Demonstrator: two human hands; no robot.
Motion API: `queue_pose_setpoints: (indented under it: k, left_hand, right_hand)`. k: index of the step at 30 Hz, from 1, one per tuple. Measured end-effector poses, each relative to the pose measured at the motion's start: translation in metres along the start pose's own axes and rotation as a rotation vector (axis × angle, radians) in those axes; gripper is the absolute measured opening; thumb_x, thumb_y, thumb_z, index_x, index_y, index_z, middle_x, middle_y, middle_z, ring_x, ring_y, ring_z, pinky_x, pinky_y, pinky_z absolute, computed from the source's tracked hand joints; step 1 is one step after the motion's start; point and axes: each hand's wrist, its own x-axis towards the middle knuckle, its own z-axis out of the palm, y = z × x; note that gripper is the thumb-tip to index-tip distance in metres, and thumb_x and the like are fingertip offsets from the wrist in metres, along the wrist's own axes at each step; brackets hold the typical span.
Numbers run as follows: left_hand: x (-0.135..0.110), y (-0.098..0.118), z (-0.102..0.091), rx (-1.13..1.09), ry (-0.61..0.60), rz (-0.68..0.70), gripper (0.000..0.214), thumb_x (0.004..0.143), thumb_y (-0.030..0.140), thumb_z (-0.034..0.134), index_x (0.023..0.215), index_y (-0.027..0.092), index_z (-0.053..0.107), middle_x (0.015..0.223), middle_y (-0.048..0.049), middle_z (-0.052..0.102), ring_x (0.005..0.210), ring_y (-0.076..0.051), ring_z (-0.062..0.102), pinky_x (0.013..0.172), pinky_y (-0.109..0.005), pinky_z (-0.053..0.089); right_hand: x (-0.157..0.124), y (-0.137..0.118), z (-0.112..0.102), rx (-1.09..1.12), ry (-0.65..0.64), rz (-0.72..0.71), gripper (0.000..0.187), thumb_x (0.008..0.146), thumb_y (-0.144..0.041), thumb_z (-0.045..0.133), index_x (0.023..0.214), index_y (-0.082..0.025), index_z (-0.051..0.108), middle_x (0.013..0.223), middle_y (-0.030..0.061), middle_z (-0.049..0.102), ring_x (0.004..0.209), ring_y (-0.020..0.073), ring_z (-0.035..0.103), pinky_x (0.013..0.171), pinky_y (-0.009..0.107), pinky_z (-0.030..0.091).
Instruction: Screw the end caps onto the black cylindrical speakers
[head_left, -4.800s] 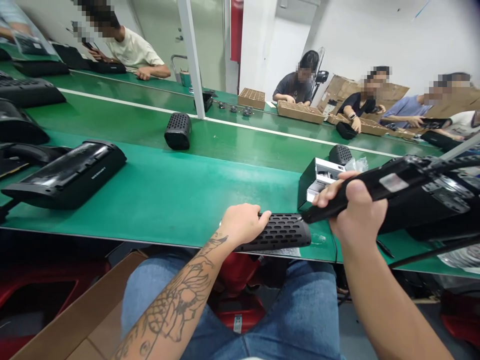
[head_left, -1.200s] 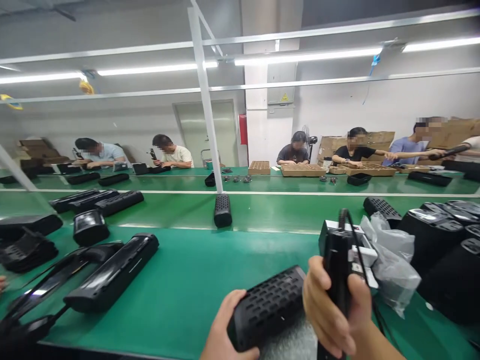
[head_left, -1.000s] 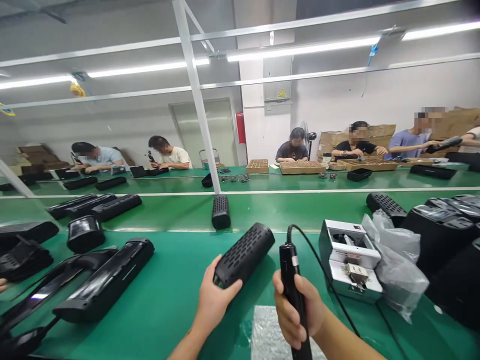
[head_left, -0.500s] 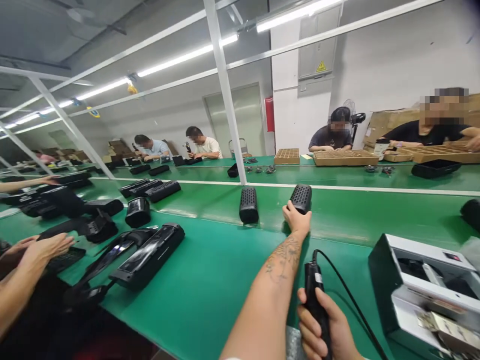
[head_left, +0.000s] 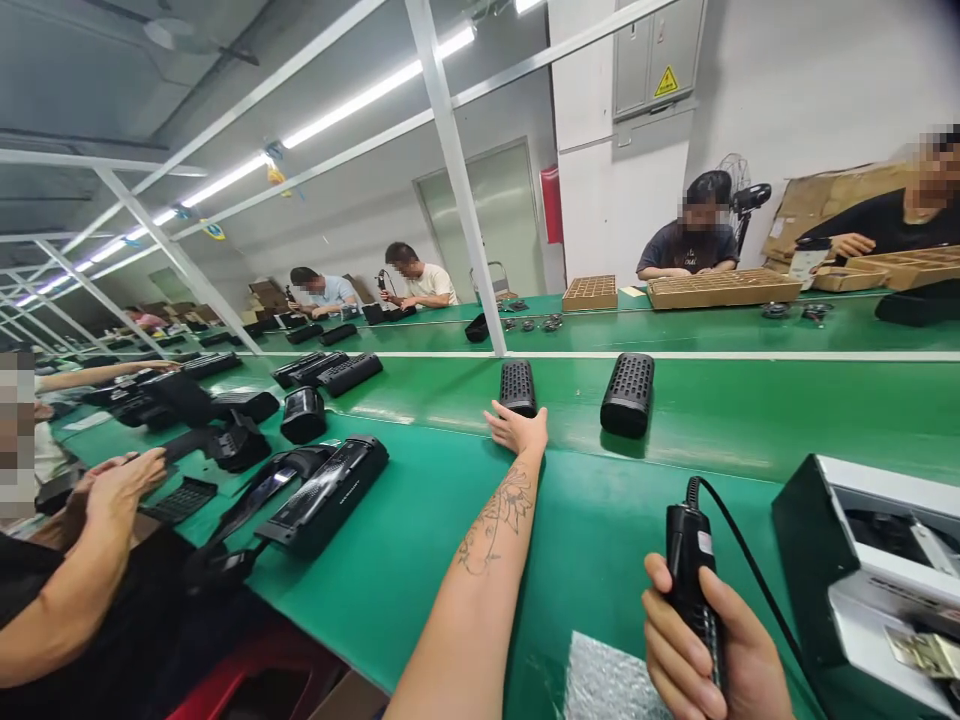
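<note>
My left hand (head_left: 519,428) reaches far out over the green belt (head_left: 720,420), fingers spread, just in front of a black perforated speaker shell (head_left: 518,387). A second perforated shell (head_left: 628,392) lies free on the belt to its right, untouched. Low in the view my right hand (head_left: 705,652) is wrapped round a black corded electric screwdriver (head_left: 691,565), held upright with its cable (head_left: 757,590) trailing off to the right.
A black-and-white machine box (head_left: 870,560) stands at the right. A glossy black housing (head_left: 326,495) and other black parts lie at the left, where a co-worker's hands (head_left: 120,480) work. Bubble wrap (head_left: 611,685) lies near me. People sit across, by cardboard trays (head_left: 720,288). A white post (head_left: 457,180) rises mid-belt.
My left hand carried the perforated shell out onto the belt, let go of it and slid left toward the other shell. The right hand kept hold of the screwdriver.
</note>
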Motion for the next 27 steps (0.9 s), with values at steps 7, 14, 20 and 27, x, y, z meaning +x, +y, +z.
queue_pose_setpoints:
  k: [7, 14, 20, 27]
  left_hand:
    - [0.017, 0.014, -0.019, -0.101, -0.102, -0.098, 0.065, 0.109, 0.041, 0.086, 0.165, 0.021, 0.061, 0.166, -0.0173, 0.065, 0.145, -0.035, 0.07, 0.122, -0.059, 0.063]
    - [-0.051, -0.021, -0.154, -0.349, -0.333, 0.078, 0.1, 0.082, 0.019, 0.101, 0.166, 0.017, 0.048, 0.156, -0.0214, 0.073, 0.135, -0.03, 0.078, 0.12, -0.043, 0.063]
    - [-0.151, -0.077, -0.268, -0.45, -0.693, 0.176, 0.111, 0.062, 0.03, 0.102, 0.163, 0.023, 0.057, 0.153, -0.0149, 0.077, 0.133, -0.037, 0.08, 0.118, -0.052, 0.068]
    - [-0.204, -0.119, -0.292, -0.305, -1.032, 0.283, 0.107, 0.062, 0.027, 0.099, 0.164, 0.03, 0.066, 0.142, -0.0116, 0.083, 0.118, -0.038, 0.086, 0.107, -0.053, 0.074]
  right_hand:
    - [0.001, 0.004, -0.001, -0.116, 0.067, 0.039, 0.033, 0.115, -0.059, 0.073, 0.114, -0.026, 0.073, 0.067, -0.011, 0.044, 0.044, 0.0049, 0.018, 0.048, 0.02, 0.049]
    - [-0.021, -0.02, 0.034, -0.624, 0.213, 0.013, 0.052, 0.092, -0.063, 0.1, 0.111, -0.023, 0.072, 0.071, -0.0052, 0.06, 0.053, 0.0092, 0.05, 0.061, 0.028, 0.053]
    - [-0.069, -0.095, 0.099, -1.457, 0.592, -0.452, 0.055, 0.082, -0.062, 0.103, 0.108, -0.019, 0.079, 0.065, 0.002, 0.068, 0.052, 0.021, 0.063, 0.05, 0.034, 0.055]
    - [-0.085, -0.146, 0.136, -1.618, 0.83, -1.276, 0.051, 0.091, -0.068, 0.091, 0.102, -0.024, 0.07, 0.065, -0.0048, 0.067, 0.054, 0.0178, 0.065, 0.062, 0.035, 0.061]
